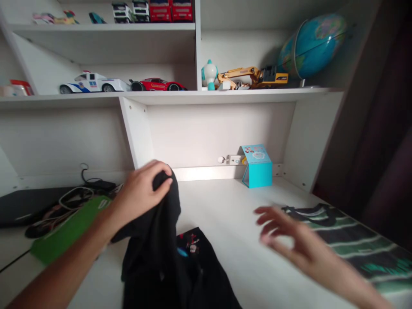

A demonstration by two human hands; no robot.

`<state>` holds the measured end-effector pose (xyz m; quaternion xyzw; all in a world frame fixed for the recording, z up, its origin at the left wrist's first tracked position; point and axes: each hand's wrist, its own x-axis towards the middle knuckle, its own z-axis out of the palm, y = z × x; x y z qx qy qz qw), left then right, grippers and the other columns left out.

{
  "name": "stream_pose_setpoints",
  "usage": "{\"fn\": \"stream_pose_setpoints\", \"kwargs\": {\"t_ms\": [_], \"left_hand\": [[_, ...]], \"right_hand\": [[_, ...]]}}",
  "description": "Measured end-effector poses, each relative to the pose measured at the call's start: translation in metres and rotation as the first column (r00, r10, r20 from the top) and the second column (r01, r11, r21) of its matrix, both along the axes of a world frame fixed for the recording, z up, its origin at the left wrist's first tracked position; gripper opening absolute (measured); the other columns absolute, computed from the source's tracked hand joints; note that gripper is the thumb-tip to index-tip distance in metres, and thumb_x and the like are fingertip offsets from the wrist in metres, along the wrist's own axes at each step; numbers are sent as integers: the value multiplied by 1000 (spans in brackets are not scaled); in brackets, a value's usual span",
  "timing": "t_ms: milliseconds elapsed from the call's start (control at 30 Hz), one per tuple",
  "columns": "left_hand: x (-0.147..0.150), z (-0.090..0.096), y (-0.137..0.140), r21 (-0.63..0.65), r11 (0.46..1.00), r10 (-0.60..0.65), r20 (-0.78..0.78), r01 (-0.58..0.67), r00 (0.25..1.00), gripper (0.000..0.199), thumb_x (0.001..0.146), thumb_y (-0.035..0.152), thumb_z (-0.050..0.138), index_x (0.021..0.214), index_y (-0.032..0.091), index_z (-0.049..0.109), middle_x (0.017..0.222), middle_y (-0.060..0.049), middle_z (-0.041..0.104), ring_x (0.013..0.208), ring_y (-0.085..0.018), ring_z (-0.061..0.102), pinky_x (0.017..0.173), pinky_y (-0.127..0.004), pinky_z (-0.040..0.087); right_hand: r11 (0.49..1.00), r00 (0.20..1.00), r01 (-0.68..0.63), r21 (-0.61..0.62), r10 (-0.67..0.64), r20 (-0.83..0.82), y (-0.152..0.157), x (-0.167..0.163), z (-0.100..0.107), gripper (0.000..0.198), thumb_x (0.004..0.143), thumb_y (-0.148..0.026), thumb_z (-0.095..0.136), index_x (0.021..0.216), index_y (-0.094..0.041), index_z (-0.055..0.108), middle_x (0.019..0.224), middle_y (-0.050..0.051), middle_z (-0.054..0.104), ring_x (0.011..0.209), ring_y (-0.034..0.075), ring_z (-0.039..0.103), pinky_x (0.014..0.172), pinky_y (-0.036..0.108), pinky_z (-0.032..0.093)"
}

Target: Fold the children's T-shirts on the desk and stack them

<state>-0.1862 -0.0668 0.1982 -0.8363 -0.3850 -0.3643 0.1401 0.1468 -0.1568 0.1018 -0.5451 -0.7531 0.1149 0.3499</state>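
My left hand (144,186) is closed on a bunched part of a black garment (206,283) and lifts it above the desk. The rest of the garment hangs down and lies on the desk in front of me, with a small red, white and blue print showing on it. Its exact kind cannot be made out in these folds. Off to the right, my right hand (289,240) is in the air over the desk, slightly blurred, fingers apart and holding nothing. Just beyond it lies a striped green and dark T-shirt (357,240), spread flat.
A blue desk calendar (260,174) stands at the back by a power socket (234,159). On the left lie a green box (71,227), cables and a black laptop-like slab (28,206). Shelves above hold toy cars (157,85), a toy excavator (257,77) and a globe (315,45).
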Motion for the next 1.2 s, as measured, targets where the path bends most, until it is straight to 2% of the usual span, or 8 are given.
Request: {"fn": "stream_pose_setpoints", "kwargs": {"t_ms": [167, 300, 567, 733, 833, 900, 1000, 1200], "left_hand": [[33, -65, 39, -207, 977, -67, -77, 50, 995, 21, 84, 16, 36, 97, 23, 50, 96, -1, 56, 85, -16, 57, 79, -28, 45], [14, -66, 52, -186, 982, -38, -10, 35, 999, 21, 82, 16, 37, 98, 22, 50, 99, -2, 56, 95, -18, 55, 85, -31, 43], [-24, -49, 46, -139, 990, 41, 53, -33, 998, 24, 80, 18, 38, 99, 21, 52, 104, -3, 59, 100, -19, 54, 92, -34, 41], [-16, -43, 39, -90, 995, 34, 45, -29, 998, 27, 80, 16, 36, 101, 21, 52, 104, -3, 58, 100, -19, 54, 92, -33, 41], [-26, -30, 39, -51, 998, 43, 51, -41, 998, 28, 80, 15, 35, 99, 20, 55, 103, -3, 59, 99, -18, 55, 92, -33, 42], [-41, -19, 38, -35, 996, 79, 93, -76, 993, 28, 79, 16, 37, 98, 21, 57, 104, -2, 60, 99, -18, 55, 93, -33, 41], [-59, -3, 24, -27, 996, 83, 229, -79, 970, 26, 81, 22, 42, 101, 20, 58, 107, -2, 60, 101, -19, 55, 95, -36, 41], [-55, 41, -51, 150, 988, -81, 391, 23, 917, 25, 82, 32, 53, 105, 31, 59, 110, 7, 59, 102, -18, 55, 98, -31, 41]], "right_hand": [[983, 920, -60, -174, 122, 373, 21, -112, -121, 75, 56, -52, 72, 116, -10, 54, 103, 18, 63, 92, 34, 60, 74, 43, 53], [999, 907, 29, 19, -34, 421, 23, -112, -155, 13, 69, -14, 59, 79, -21, 61, 79, 3, 65, 73, 21, 62, 57, 26, 50], [989, 990, 133, 66, -130, -55, 11, -61, -91, 23, 89, -39, 40, 79, -22, 51, 71, -1, 59, 62, 12, 56, 59, 22, 44], [974, 924, -170, 150, 105, 368, -3, -133, -131, 19, 68, -29, 67, 81, -20, 57, 76, 3, 64, 68, 20, 61, 54, 25, 46], [971, 912, -235, 36, 207, 353, -13, -134, -129, 11, 70, -28, 63, 70, -20, 55, 74, 2, 64, 69, 19, 60, 57, 24, 46], [971, 957, -230, -61, 237, 170, -17, -104, -103, 12, 82, -23, 48, 72, -21, 56, 74, 0, 64, 69, 13, 59, 60, 20, 45], [997, 996, 72, 25, -71, -46, -16, -37, -50, 24, 87, -33, 39, 94, -21, 58, 74, 0, 64, 64, 14, 59, 59, 22, 45], [809, 887, 449, 380, -352, -299, -37, 32, 46, 39, 82, -52, 42, 110, -27, 53, 85, 5, 61, 67, 19, 55, 50, 27, 40]]}}
